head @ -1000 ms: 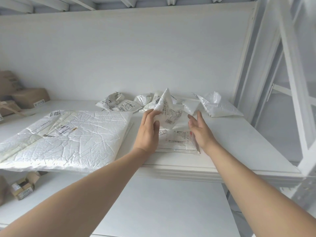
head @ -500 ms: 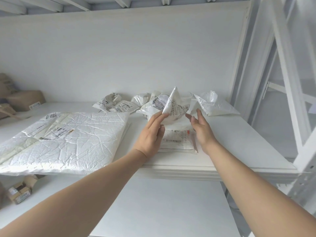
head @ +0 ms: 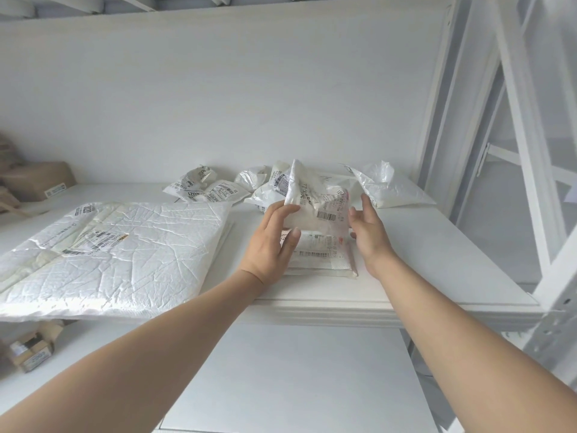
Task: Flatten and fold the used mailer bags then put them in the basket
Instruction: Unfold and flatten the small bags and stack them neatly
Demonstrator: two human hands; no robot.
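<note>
bright, even daylight | soft shadows | wide-angle edge bending | slight blur

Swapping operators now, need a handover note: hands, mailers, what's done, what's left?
Left hand pinches the crumpled mailer at its left edge; right hand open, fingers against its right side.
It is held over a flat stack on the shelf.
Done: that stack and the large mailer lie flattened.
Left: this mailer, the crumpled pile behind. Basket not in view.

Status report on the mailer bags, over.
Left hand grips crumpled mailer bag. Right hand open, touching its right edge. Below it, flat bags stacked. Nothing in the way.
</note>
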